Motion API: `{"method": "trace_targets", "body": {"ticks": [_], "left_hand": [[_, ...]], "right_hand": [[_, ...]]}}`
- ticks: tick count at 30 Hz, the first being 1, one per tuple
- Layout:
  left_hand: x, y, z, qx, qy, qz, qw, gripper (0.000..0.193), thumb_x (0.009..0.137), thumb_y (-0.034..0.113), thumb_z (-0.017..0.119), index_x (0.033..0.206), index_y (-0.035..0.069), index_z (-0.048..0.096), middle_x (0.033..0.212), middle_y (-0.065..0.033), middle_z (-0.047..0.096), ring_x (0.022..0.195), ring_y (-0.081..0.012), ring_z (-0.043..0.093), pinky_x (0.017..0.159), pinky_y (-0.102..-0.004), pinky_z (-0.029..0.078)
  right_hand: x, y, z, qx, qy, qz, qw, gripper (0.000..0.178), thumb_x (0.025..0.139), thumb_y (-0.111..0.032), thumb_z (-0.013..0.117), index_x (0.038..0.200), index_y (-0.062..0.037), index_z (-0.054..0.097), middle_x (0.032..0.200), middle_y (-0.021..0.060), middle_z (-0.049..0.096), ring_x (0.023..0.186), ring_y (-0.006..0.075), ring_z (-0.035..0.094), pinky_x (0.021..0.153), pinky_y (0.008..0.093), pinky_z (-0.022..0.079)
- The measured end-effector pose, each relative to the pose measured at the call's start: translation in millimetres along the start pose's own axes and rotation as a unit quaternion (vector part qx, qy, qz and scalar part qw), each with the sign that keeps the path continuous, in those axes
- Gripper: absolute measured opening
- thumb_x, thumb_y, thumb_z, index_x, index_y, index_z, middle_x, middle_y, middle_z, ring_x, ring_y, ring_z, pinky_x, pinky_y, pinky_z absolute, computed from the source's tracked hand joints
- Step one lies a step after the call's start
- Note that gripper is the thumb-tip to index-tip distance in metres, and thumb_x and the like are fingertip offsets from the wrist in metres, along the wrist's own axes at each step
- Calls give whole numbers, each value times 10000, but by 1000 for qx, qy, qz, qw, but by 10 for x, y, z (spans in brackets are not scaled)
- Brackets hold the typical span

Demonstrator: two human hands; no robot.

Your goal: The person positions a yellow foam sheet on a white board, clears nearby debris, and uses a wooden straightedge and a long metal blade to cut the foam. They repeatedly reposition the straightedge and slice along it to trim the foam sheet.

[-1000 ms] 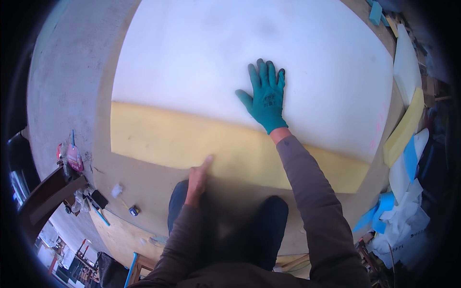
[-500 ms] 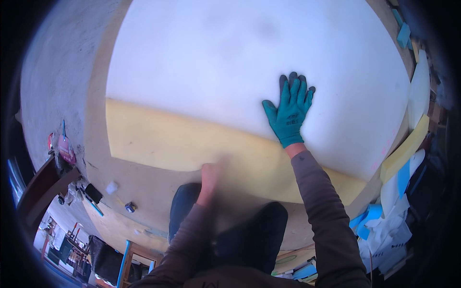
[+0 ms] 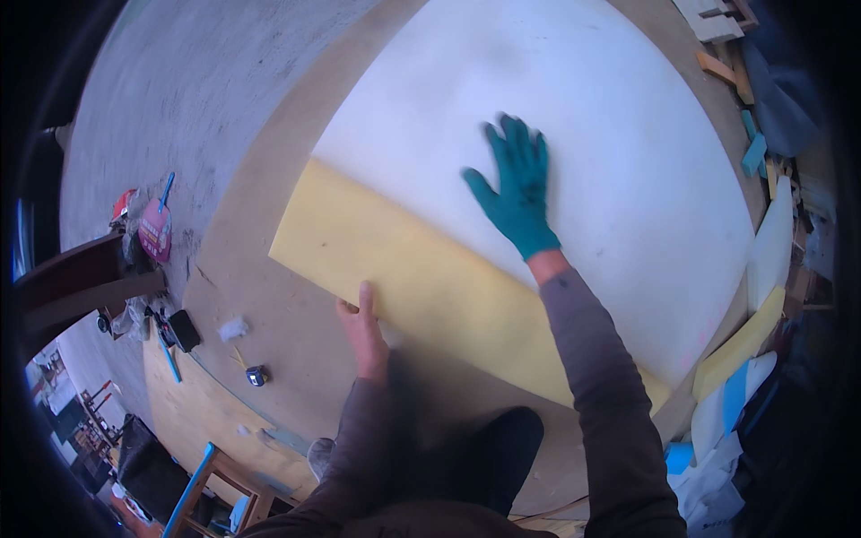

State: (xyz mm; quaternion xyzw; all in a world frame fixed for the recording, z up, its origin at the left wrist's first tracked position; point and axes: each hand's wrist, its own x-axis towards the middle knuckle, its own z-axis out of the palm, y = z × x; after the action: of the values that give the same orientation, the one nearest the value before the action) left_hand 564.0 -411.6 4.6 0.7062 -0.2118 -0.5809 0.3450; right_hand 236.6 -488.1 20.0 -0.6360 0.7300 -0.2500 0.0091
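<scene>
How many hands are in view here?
2. The gloved right hand is over the white sheet; the bare left hand is at the near edge of the yellow strip, some of its fingers hidden.

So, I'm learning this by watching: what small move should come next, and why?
Perhaps slide the left hand along the near edge of the yellow strip, since it sits there and the gloved right hand is spread over the white sheet.
</scene>
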Motion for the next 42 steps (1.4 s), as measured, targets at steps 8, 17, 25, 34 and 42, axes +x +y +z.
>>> {"method": "trace_targets", "body": {"ticks": [8,17,25,34,42], "left_hand": [[261,294,273,127,-71,64,987,534,978,284,756,1311,-103,598,1265,-177,674,1137,-244,621,1002,-372,493],[562,360,695,186,-126,-4,974,467,976,309,757,1223,-78,669,1159,-134,719,1041,-203,660,911,-357,531],[452,616,-536,83,-32,-157,984,628,962,345,770,1408,-25,527,1256,-148,671,1094,-235,689,810,-360,590],[1270,1398,-65,155,-151,139,966,608,956,347,766,1372,-38,545,1182,-161,704,1010,-208,708,843,-361,576],[1553,1302,546,309,-109,108,939,551,925,396,793,1266,-3,627,1089,-118,740,976,-189,714,853,-354,565]], "right_hand": [[605,-426,787,-33,-87,-42,995,740,948,-556,668,1530,-133,496,1617,169,416,1482,421,368,1240,646,166],[546,-312,1037,-80,-94,-33,992,773,921,-566,684,1531,-128,502,1606,183,425,1475,432,372,1222,661,199],[641,-481,700,-57,-109,-33,992,736,948,-519,688,1535,-116,501,1602,182,435,1506,404,349,1250,627,175],[955,-1069,1122,-76,-73,-35,994,762,961,-533,663,1569,-129,445,1637,182,378,1515,430,317,1248,653,148],[855,-958,1396,-83,-86,-18,993,744,955,-520,661,1556,-127,469,1621,184,404,1511,434,324,1253,653,148]]}}
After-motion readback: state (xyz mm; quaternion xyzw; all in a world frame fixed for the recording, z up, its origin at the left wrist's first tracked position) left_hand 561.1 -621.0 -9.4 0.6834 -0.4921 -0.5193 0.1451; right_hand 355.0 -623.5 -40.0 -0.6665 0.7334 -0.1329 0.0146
